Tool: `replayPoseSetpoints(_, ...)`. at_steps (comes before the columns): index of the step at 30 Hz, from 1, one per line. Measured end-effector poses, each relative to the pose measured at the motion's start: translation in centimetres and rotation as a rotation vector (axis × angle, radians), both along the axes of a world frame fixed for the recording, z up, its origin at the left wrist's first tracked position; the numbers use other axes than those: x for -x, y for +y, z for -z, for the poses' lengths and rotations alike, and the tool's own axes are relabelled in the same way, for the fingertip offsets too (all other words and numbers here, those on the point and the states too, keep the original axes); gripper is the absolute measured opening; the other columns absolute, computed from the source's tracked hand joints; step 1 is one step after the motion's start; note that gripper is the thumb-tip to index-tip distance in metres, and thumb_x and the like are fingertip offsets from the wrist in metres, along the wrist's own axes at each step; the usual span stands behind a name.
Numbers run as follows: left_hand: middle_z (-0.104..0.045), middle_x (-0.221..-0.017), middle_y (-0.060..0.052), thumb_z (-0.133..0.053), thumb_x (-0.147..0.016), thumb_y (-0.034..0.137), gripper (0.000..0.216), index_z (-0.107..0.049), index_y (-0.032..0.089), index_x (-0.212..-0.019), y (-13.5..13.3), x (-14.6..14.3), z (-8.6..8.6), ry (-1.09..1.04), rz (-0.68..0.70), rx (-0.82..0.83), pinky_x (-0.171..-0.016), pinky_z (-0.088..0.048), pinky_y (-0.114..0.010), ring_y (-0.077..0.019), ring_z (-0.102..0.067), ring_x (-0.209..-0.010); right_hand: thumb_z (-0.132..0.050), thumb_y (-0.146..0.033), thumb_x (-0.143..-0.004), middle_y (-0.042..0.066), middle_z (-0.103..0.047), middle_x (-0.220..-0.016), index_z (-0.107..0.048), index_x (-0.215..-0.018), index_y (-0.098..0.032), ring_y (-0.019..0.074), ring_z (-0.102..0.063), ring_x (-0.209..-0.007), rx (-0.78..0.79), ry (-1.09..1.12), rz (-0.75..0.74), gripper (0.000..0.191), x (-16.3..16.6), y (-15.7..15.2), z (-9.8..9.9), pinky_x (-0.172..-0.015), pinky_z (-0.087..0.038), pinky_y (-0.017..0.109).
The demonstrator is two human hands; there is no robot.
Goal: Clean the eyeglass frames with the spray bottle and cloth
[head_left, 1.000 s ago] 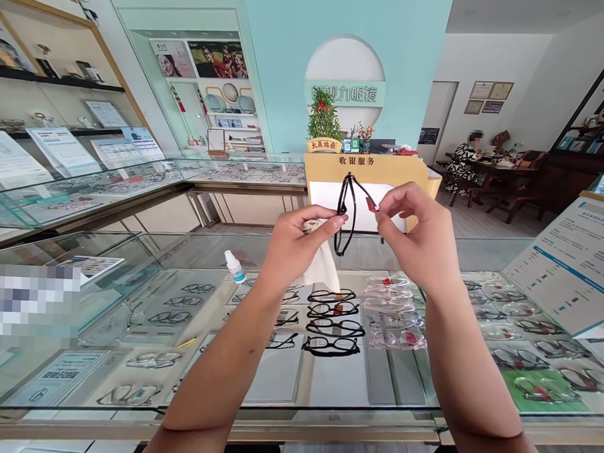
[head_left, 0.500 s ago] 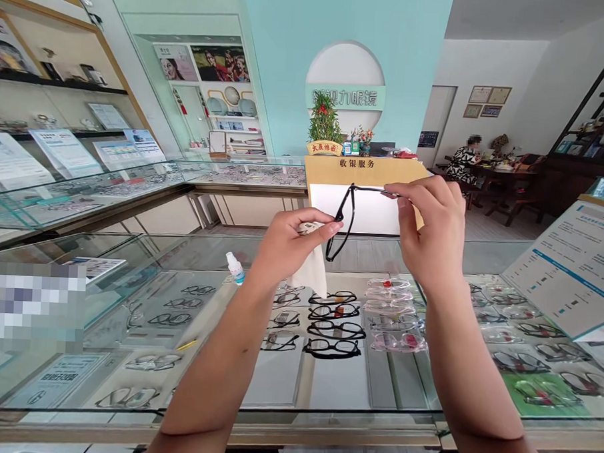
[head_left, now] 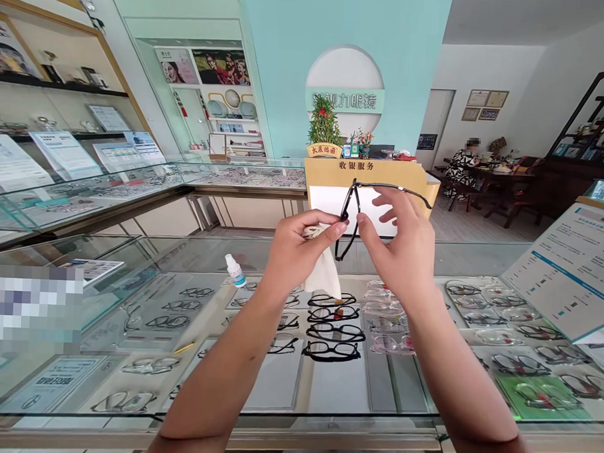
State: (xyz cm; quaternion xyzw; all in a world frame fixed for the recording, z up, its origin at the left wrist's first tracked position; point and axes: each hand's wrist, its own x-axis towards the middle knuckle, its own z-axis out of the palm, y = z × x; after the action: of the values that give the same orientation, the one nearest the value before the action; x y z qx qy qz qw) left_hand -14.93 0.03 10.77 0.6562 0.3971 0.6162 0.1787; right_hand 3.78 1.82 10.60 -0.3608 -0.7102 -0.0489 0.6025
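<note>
Raised above the glass counter, my left hand (head_left: 301, 250) pinches a pair of black-framed eyeglasses (head_left: 357, 201) between thumb and fingers. A pale cleaning cloth (head_left: 324, 274) is held in the same hand and hangs below it. One temple arm of the glasses extends to the right, over my right hand (head_left: 404, 251). The fingers of that hand are spread apart, its thumb tip close to the rim; whether it touches cannot be told. Beneath, a column of black eyeglasses (head_left: 335, 331) lies in the display case, with pink and clear frames (head_left: 386, 309) beside it.
A small white spray bottle (head_left: 235, 271) stands on the glass counter (head_left: 194, 399) to the left. An information board (head_left: 573, 265) leans at the right. Beyond are a cashier desk (head_left: 374, 169) and a person (head_left: 462, 170) seated at a table.
My right hand has let go of the temple arm and moved left toward the rim, fingers spreading. My left hand has shifted slightly right with the eyeglasses and cloth.
</note>
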Motion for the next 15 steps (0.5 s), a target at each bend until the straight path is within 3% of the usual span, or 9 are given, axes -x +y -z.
replayPoseSetpoints(6, -0.085, -0.091, -0.002, -0.086, -0.091, 0.050, 0.025, -0.086, 0.026, -0.088, 0.2, -0.9, 0.4, 0.007, -0.023, -0.015, -0.083, -0.056, -0.035, -0.0227, -0.073, -0.088, -0.061, -0.025, -0.099, 0.014, -0.077, -0.132, -0.065, -0.138, -0.027, 0.0322, -0.071, -0.105, -0.099, -0.058, 0.112, 0.040, 0.1, 0.4, 0.2, -0.092, -0.060, 0.049)
replayPoseSetpoints(12, -0.086, -0.093, -0.002, -0.086, -0.092, 0.049, 0.023, -0.086, 0.026, -0.089, 0.4, -1.2, 0.7, -0.013, -0.035, -0.039, -0.087, -0.056, -0.035, -0.0222, -0.074, -0.090, -0.056, -0.016, -0.095, 0.015, -0.075, -0.140, -0.070, -0.137, -0.025, 0.0374, -0.065, -0.127, -0.125, -0.126, 0.188, 0.045, -0.1, 0.7, 0.2, -0.111, -0.053, 0.059)
replayPoseSetpoints(15, -0.086, -0.096, -0.003, -0.087, -0.091, 0.054, 0.028, -0.085, 0.026, -0.090, 0.7, -1.1, 0.8, -0.059, -0.067, -0.038, -0.092, -0.057, -0.038, -0.0240, -0.077, -0.095, -0.055, -0.016, -0.097, 0.014, -0.073, -0.147, -0.075, -0.129, -0.027, 0.0398, -0.062, -0.135, -0.084, -0.155, 0.187, 0.039, -0.2, 0.9, 0.3, -0.112, -0.050, 0.062)
